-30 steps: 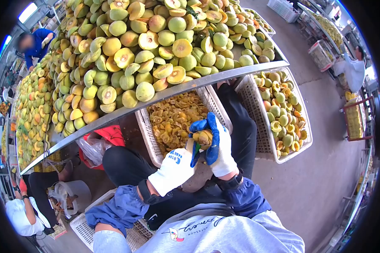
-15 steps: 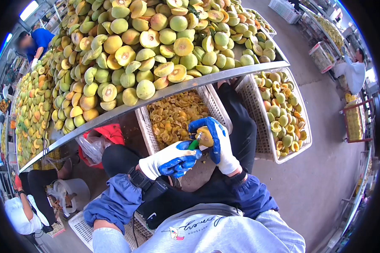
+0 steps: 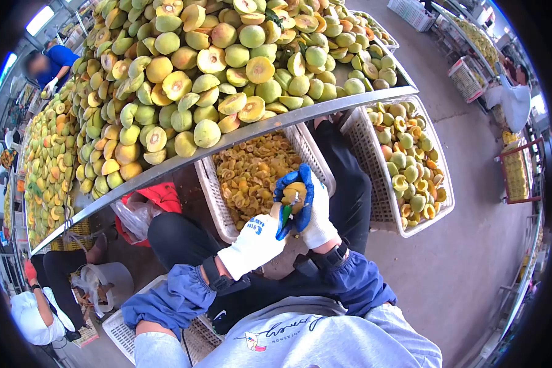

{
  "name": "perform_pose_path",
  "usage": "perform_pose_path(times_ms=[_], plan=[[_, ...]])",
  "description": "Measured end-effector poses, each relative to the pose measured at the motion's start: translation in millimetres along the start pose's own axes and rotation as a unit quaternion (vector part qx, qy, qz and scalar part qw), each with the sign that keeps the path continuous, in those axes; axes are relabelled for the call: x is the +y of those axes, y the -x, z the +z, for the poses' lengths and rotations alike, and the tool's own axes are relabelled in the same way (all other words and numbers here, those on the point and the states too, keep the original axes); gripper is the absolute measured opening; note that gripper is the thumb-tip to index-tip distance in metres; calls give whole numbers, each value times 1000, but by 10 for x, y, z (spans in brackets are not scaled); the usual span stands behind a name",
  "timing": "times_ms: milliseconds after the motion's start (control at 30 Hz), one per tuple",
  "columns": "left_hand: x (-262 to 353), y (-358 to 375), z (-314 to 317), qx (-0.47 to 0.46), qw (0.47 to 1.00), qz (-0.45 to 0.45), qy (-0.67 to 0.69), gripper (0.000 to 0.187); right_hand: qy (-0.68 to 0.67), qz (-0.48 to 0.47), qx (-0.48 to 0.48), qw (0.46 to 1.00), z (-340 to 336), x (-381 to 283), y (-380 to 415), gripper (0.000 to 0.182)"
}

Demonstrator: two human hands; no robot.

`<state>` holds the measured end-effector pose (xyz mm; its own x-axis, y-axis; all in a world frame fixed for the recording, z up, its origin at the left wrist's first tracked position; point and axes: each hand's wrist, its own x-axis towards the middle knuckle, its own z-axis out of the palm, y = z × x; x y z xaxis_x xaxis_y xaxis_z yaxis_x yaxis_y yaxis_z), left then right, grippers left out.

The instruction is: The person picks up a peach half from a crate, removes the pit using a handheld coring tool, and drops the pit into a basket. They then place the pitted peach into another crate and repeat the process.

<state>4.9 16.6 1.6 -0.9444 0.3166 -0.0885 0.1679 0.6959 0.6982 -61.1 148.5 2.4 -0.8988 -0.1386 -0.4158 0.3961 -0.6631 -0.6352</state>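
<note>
My left hand (image 3: 260,242), in a white glove with blue coating, is closed around a small green-handled tool (image 3: 286,212). The tool's metal tip meets the cut face of a yellow peach half (image 3: 294,193). Cupped around that half is my right hand (image 3: 316,211), in the same kind of glove. Both hands are close together above the near end of a white crate (image 3: 207,191) of small yellow-brown fruit pieces. Beyond them, a metal-edged table (image 3: 300,115) carries a large heap of halved green-yellow peaches (image 3: 221,61).
Right of my leg stands a white crate (image 3: 373,205) of peach halves. A red bag (image 3: 168,195) with clear plastic lies under the table, left. A grey bucket (image 3: 118,282) is near a seated person (image 3: 37,316). Other people work at far left and right.
My left hand has rolled over, showing the back of its glove, and has moved nearer the peach half. My right hand has shifted slightly left and turned the half.
</note>
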Motion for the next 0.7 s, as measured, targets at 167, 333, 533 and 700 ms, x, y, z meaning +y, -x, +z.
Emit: perform_pose_path(times_ms=[167,333,533,700], plan=[[42,-59,-101,-50,993,4,106,47,132,-172,36,976,47,64,42,51],[-19,-85,-93,-3,994,105,34,40,38,-8,-19,999,-11,-71,-106,50],[20,-118,-83,114,980,164,20,30,44,-140,0,989,109,-8,14,50],[196,-238,-458,-205,837,-176,477,18,151,-278,-11,949,160,-77,-81,52]])
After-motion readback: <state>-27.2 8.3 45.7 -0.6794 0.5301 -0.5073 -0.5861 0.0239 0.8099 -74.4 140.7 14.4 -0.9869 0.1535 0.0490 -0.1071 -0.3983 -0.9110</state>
